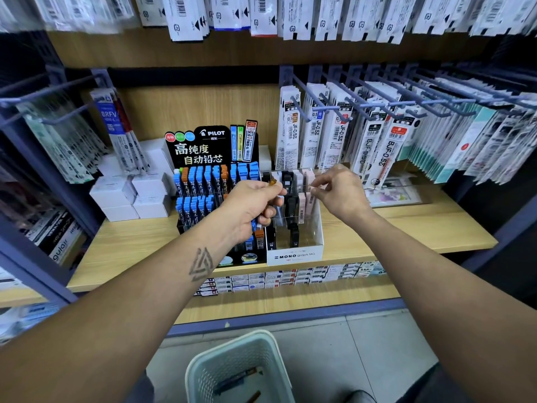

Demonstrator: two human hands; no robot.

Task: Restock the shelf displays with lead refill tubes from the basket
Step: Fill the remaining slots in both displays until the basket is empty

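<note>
My left hand (253, 204) grips a bunch of lead refill tubes (257, 224) with blue and orange caps, in front of the black Pilot display (203, 181). That display holds rows of blue- and orange-capped tubes. My right hand (338, 191) pinches a thin pale tube (311, 196) over the white Mono display (295, 254), where black and pink tubes stand in clear slots. Below on the floor stands a pale green basket (209, 359) with a few tubes (232, 381) lying in its bottom.
White boxes (128, 196) are stacked left of the Pilot display on the wooden shelf (406, 228). Packaged pen refills hang on blue hooks (377, 106) to the right, left and above. Small flat boxes (290, 279) line the shelf below.
</note>
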